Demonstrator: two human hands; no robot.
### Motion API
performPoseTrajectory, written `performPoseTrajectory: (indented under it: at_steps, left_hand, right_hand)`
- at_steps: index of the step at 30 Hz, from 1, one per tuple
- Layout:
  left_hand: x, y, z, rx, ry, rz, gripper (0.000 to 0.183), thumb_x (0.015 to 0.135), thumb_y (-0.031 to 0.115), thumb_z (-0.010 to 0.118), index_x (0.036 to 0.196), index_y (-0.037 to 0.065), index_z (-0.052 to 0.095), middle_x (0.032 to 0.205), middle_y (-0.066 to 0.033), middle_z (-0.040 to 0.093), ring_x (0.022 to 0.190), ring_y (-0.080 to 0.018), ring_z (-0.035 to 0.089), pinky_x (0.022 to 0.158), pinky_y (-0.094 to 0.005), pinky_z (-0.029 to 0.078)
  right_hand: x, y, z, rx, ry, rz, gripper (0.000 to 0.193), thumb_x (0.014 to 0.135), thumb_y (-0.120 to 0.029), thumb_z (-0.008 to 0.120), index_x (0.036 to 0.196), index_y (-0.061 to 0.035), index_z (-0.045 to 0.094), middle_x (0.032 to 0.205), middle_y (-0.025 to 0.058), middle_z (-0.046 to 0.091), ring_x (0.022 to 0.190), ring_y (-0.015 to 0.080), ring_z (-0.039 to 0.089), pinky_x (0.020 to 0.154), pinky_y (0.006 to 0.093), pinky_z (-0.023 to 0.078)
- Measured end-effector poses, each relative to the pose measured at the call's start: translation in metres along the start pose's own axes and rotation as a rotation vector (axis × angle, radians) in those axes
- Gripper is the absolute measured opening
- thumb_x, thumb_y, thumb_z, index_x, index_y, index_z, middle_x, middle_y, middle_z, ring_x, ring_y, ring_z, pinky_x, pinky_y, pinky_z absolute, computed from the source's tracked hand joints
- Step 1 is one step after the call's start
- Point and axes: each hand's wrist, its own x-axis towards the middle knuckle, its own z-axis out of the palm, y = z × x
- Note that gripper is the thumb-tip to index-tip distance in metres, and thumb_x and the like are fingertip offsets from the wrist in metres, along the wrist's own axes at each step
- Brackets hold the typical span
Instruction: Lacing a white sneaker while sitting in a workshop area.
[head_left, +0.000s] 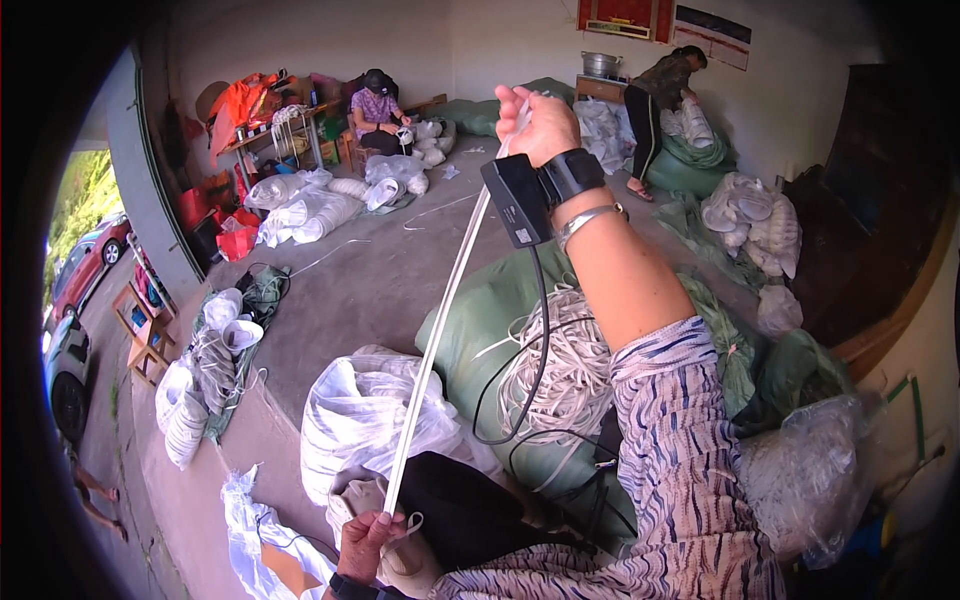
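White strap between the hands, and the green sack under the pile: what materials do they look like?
White strap: looks like flat woven or elastic band, matte; it runs thin, narrow and taut between the right hand and left hand. Green sack: probably coated fabric or tarp, with soft folds and a dull sheen. Neither is certain from this view.

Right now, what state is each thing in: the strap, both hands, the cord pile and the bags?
Strap: pulled taut between the two hands, slanting up to the right.
Right hand: raised, grip shut on the strap's upper end.
Left hand: low, pinching the strap's lower end.
Cord pile: loose, tangled on the green sack.
White bag: open, crumpled.
Black cable: slack, hanging from the wrist device.
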Motion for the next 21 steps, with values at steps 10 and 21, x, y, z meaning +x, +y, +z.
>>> performPoseTrajectory:
  at_steps: [10,21]
  left_hand:
    - [0.000,-0.009,0.006,0.195,0.027,0.108,0.019,0.088,0.016,0.060,0.084,-0.002,0.065,0.073,-0.0047,0.063,0.067,-0.0096,0.056,0.065,-0.0239,0.045]
    - [-0.049,-0.016,-0.014,0.913,0.392,0.201,0.058,0.060,0.022,0.082,0.106,0.008,0.049,0.097,-0.0095,0.051,0.088,-0.0260,0.053,0.074,-0.0366,0.047]
  right_hand:
    - [-0.267,0.229,-0.070,-0.758,-1.345,0.884,0.024,0.071,-0.007,0.061,0.091,0.0048,0.055,0.091,0.0152,0.063,0.045,0.0126,0.054,0.037,0.0239,0.043]
    - [-0.258,0.242,-0.088,-0.810,-1.267,1.428,0.028,0.087,-0.026,0.055,0.082,-0.0003,0.063,0.054,0.0030,0.055,0.035,0.0030,0.037,0.033,0.0189,0.025]
